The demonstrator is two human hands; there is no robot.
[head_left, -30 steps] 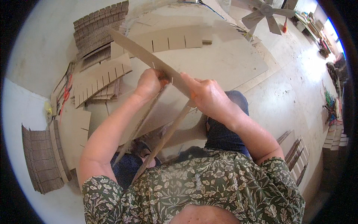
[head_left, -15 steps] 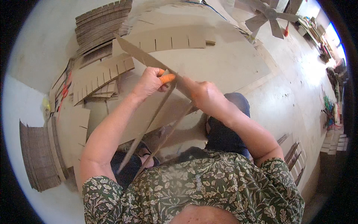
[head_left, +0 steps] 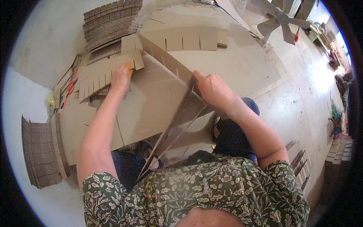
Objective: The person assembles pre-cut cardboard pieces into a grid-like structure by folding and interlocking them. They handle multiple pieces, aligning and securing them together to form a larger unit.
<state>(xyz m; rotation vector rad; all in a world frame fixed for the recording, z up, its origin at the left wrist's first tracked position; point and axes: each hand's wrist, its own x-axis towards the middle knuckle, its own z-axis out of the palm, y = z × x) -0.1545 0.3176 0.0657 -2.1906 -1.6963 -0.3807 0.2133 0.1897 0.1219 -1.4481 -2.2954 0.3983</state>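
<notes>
My right hand (head_left: 214,90) is closed on crossed cardboard strips, pinching them where they meet. One long strip (head_left: 166,59) stands on edge and runs from this hand to the far left; another strip (head_left: 172,119) slants down toward my lap. My left hand (head_left: 121,78), with orange covers on its fingers, is at the right end of a slotted cardboard strip (head_left: 99,77) on a pile. Its fingertips touch that strip's edge; whether they grip it is partly hidden.
A stack of slotted cardboard (head_left: 111,22) stands at the far left, and another stack (head_left: 39,151) at the near left. More slotted strips (head_left: 191,38) lie flat on the far side of the board. Red-handled scissors (head_left: 70,87) lie at the left. A fan (head_left: 281,18) stands at the far right.
My left hand has left the crossed strips and moved left onto the slotted pile. My right hand still holds the strips, and the view has shifted slightly.
</notes>
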